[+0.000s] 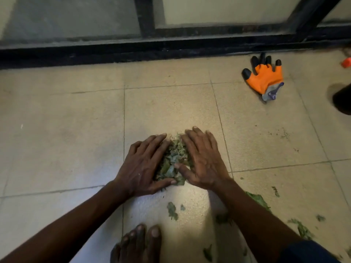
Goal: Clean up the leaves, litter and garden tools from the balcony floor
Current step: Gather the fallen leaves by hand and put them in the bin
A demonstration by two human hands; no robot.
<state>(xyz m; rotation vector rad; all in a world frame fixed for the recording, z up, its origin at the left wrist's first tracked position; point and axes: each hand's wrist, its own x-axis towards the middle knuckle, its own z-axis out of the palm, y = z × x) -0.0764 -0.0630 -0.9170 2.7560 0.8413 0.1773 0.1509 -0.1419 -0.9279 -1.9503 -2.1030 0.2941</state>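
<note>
On my feed both hands are down on the balcony floor (pixel 66 130), pressed against a small pile of leaves (pixel 173 158) from either side. The left hand (pixel 142 166) lies on the pile's left slope. Its fingers (pixel 153 141) are stretched out and close together, and the left thumb (pixel 163 182) runs along the near edge of the heap. The right hand (pixel 203 160) mirrors it on the right slope, with straight, slightly spread fingers and the right thumb (pixel 182 168) laid across the top of the leaves. Neither hand is clenched. I read both as flat, released hands pushing on the pile rather than gripping it.

The pile sits on the pale tiles near the middle of my view. Closer to me, loose leaf scraps (pixel 172 210) lie on the tiles, with more of them off to the right beside the right forearm. A bare foot (pixel 140 242) shows at the bottom edge.

Well apart from the pile, up and to the right, an orange glove (pixel 264 78) with black tips lies flat on the floor. It is near the black frame (pixel 171 48) that runs along the floor's far edge, with pale panels (pixel 218 10) above it. At the right edge a small orange object (pixel 346 62) and a dark rounded shape (pixel 342 99) are cut off, and I cannot tell what either is.
</note>
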